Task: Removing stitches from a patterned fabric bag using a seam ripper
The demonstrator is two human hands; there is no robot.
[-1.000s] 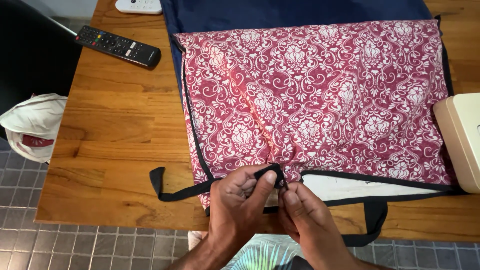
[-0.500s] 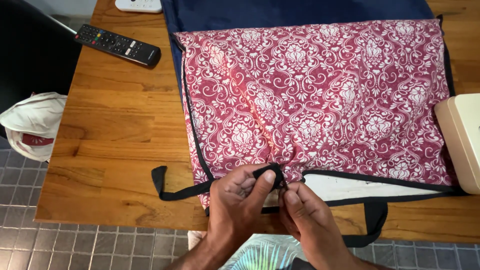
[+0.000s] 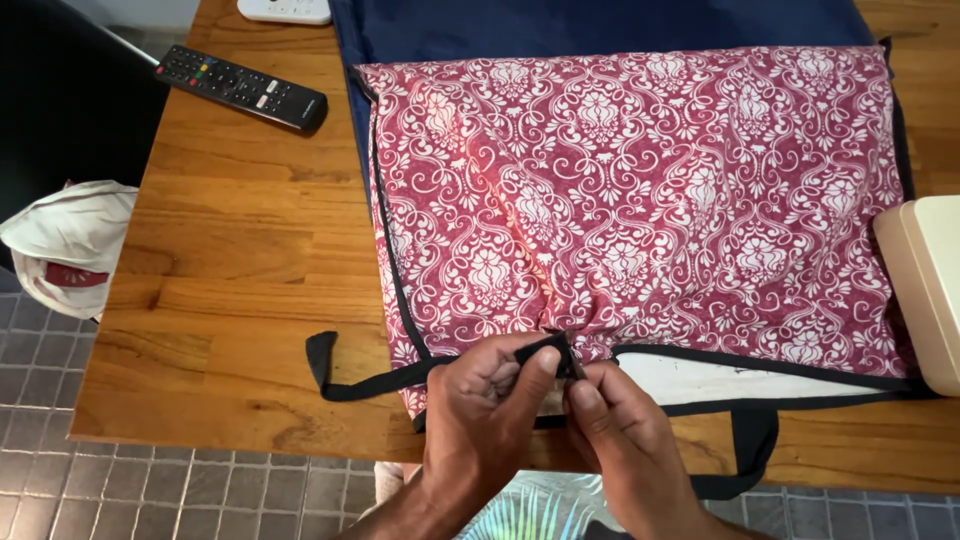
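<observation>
Left hand [image 3: 487, 405] and right hand [image 3: 620, 435] meet at the near edge of the worktop [image 3: 230, 290], fingers closed in a pinch. Between them they hold a short piece of black strap [image 3: 556, 352], thumb and forefinger of each hand clamped on it, knuckles nearly touching. The strap belongs to the black trim along the open near edge of a red fabric bag [image 3: 640, 200] with a white scroll pattern. The bag lies flat on the worktop, spread wide, its mouth toward the person; the fabric puckers just above the pinch. To the right of the hands the mouth gapes a little and shows a white lining [image 3: 740, 378]. A loose black strap end [image 3: 325, 362] trails off the bag's left near corner onto bare wood. Another black strap loop [image 3: 752, 450] hangs over the worktop edge at the right of the right hand. Under the bag, at the far side, lies dark blue cloth [image 3: 600, 25]. Far left on the worktop: a black remote control [image 3: 240, 88], lying at a slant, well apart from the bag. A white device [image 3: 285, 10] is cut off by the top edge. A cream-coloured box [image 3: 930, 290] touches the bag's right edge. Off the worktop at left, a white cloth bundle [image 3: 65, 235] sits above grey floor tiles [image 3: 150, 495].
</observation>
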